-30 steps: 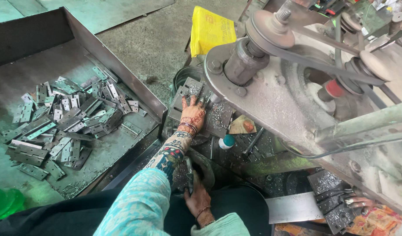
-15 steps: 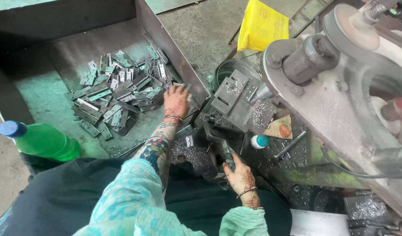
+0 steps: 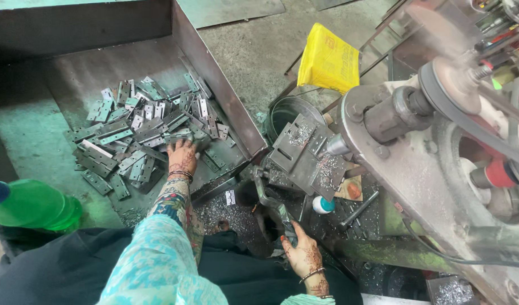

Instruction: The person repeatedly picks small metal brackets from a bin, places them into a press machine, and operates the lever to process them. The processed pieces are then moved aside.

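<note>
My left hand (image 3: 182,158) reaches into a large metal tray (image 3: 217,90) and rests on the edge of a pile of several flat metal hinges (image 3: 136,133); its fingers curl over one of them. Lower down, my right hand (image 3: 301,254) grips a dark metal lever handle (image 3: 268,199) that leads up to a small work plate (image 3: 304,152) covered in metal shavings. That plate sits against the front of a grey belt-driven machine (image 3: 440,169).
A green plastic bottle with a blue cap (image 3: 31,204) lies at the left. A yellow bag (image 3: 326,59) lies on the floor behind a round metal tin (image 3: 288,110). A small white bottle (image 3: 323,204) stands among shavings below the plate.
My left hand has moved from the work plate leftwards into the tray and onto the hinge pile. My view has swung left. My right hand stays on the lever.
</note>
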